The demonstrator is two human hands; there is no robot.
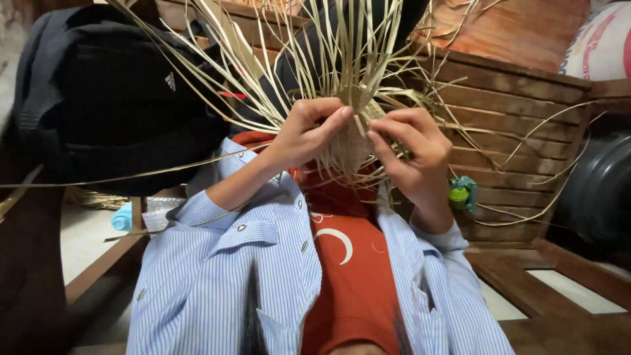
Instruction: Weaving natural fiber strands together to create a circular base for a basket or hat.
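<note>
Both my hands are raised in front of my chest and pinch a small, partly woven piece of pale straw strips (353, 150). My left hand (305, 131) grips its left edge between thumb and forefinger. My right hand (411, 154) holds the right edge with curled fingers. Several long loose strips (342, 46) fan up and out from the woven part, and a few trail far left and right. I wear a blue striped shirt (217, 276) over a red T-shirt (348, 263).
A black backpack (112, 98) sits at the left. A slatted wooden bench back (526, 112) stands behind the hands, with a small green object (463, 192) on it. A dark round container (601, 190) is at the right, a white sack (605, 39) above it.
</note>
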